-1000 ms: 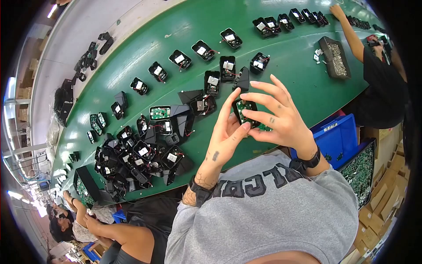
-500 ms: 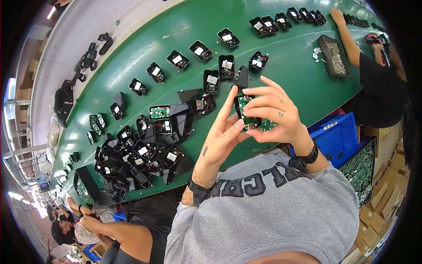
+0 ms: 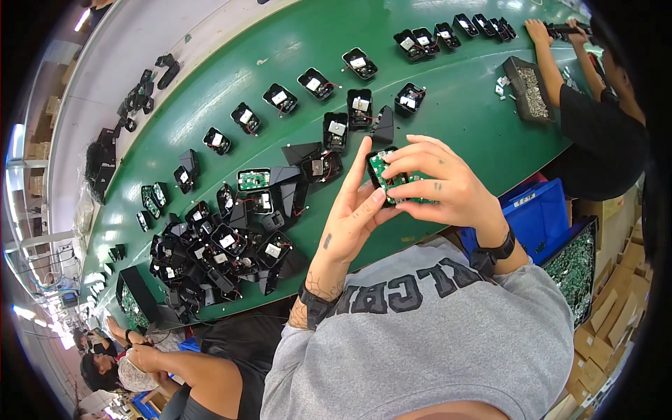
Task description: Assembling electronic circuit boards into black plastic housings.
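Note:
Above the table's near edge, my left hand (image 3: 350, 213) is closed around a small black plastic housing (image 3: 370, 162), thumb on its near side. A green circuit board (image 3: 380, 166) shows in the housing's open face. My right hand (image 3: 451, 183) reaches over from the right, its fingers bent and pressing on the board. More green board shows beneath these fingers; whether it is a second piece I cannot tell. The right palm side is hidden. Just beyond my hands lies a black wedge-shaped cover (image 3: 383, 126).
A heap of black housings (image 3: 217, 255) with wires lies left on the green table (image 3: 308, 133). Several open housings (image 3: 281, 99) form a curved row beyond. At right are a tray of small metal parts (image 3: 530, 87), a blue bin (image 3: 535, 217) and a co-worker's arm (image 3: 551, 66).
My right hand has shifted slightly right, and its fingers lie lower over the board. The housing has tilted, showing more green. At right, the co-worker has leaned in over the table.

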A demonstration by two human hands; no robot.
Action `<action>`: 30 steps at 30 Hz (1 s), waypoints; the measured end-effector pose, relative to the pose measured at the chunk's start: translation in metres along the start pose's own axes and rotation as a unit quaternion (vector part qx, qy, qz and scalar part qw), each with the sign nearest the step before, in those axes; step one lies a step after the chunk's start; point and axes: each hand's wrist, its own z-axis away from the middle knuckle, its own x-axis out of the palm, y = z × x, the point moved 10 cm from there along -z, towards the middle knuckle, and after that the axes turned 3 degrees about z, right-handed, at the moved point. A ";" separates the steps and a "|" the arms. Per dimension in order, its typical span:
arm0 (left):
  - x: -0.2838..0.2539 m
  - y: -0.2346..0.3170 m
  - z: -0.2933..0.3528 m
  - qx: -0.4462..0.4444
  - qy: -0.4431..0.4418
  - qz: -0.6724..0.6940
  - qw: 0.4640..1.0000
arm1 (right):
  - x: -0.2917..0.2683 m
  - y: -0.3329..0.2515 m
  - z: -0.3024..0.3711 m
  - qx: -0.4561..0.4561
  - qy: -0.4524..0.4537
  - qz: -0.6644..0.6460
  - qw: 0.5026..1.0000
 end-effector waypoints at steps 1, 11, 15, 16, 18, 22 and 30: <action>0.001 0.000 0.000 0.002 -0.007 -0.012 1.000 | 0.002 0.001 0.000 0.002 -0.015 0.001 1.000; 0.008 -0.001 -0.003 0.008 0.005 -0.059 0.998 | -0.001 0.049 0.021 0.260 0.129 -0.219 0.932; -0.004 -0.004 -0.005 0.035 0.035 -0.143 0.988 | 0.060 0.079 0.044 0.361 0.079 -0.446 0.815; -0.007 -0.006 -0.005 0.036 0.046 -0.161 0.985 | 0.064 0.081 0.046 0.367 0.097 -0.443 0.812; -0.012 -0.002 -0.004 0.069 0.063 -0.231 0.968 | 0.065 0.077 0.045 0.360 0.099 -0.441 0.816; 0.001 -0.006 -0.005 0.000 0.036 -0.211 0.977 | 0.057 0.085 0.055 0.344 0.118 -0.413 0.835; -0.005 0.014 0.011 -0.016 0.115 -0.399 0.910 | 0.071 0.075 0.036 0.313 0.097 -0.420 0.846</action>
